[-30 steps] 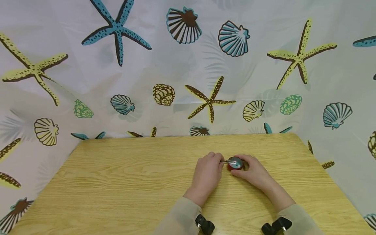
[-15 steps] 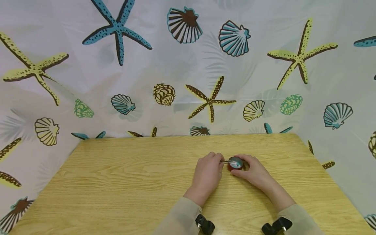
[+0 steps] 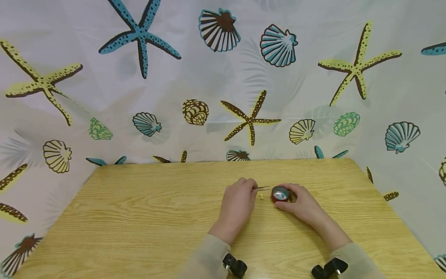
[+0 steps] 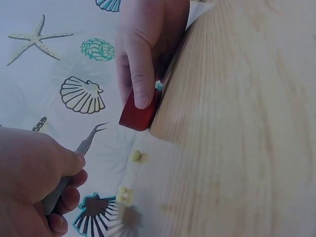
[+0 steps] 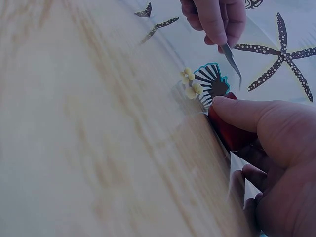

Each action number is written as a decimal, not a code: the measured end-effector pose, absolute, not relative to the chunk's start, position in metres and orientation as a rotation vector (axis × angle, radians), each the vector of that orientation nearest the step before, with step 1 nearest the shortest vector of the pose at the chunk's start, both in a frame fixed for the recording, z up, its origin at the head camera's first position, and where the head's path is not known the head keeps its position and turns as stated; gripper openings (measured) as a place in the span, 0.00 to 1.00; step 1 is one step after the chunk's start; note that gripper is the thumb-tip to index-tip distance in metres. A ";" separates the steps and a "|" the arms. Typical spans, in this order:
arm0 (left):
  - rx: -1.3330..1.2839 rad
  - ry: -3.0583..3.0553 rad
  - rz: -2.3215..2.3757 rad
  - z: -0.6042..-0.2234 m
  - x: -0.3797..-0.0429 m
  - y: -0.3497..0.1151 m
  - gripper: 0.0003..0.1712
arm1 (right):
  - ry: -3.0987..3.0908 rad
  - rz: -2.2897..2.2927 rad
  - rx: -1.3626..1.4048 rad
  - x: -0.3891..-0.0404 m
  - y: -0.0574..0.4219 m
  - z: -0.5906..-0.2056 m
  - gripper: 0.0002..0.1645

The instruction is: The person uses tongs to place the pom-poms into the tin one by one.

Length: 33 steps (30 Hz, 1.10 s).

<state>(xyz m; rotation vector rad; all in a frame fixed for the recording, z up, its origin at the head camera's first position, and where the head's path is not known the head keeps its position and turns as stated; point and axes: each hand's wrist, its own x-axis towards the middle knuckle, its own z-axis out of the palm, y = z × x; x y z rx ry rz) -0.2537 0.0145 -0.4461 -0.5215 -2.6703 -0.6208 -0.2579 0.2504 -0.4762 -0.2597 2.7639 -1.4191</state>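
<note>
My left hand [image 3: 238, 205] pinches a pair of grey bent-tip tweezers [image 4: 89, 140]. Their slim tips point right, stopping just short of a small round red tin [image 3: 280, 194] with a shiny, reflective top. The thumb and fingers of my right hand [image 3: 304, 205] grip that tin by its sides, low at the table. The left wrist view shows the tweezer tips slightly apart with nothing between them. Two tiny yellow flower-like pieces [image 4: 125, 196] lie on the table between the left hand and the tin. The right hand hides part of the tin's far side.
The wood-grain table [image 3: 146, 209] spreads out around both hands. Behind it and along its sides hangs a white cloth [image 3: 216, 85] printed with starfish and shells. A black wrist mount [image 3: 235, 266] sits on the left sleeve, and another [image 3: 329, 268] on the right.
My left hand has drawn back to the left, taking the tweezer tips off the tin's top. The yellow pieces now show in the head view. My right hand keeps its grip on the tin.
</note>
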 end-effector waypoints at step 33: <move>-0.334 -2.708 -0.653 -0.466 -0.267 -0.039 0.03 | 2.744 -1.408 -0.238 -0.257 0.249 -0.475 0.40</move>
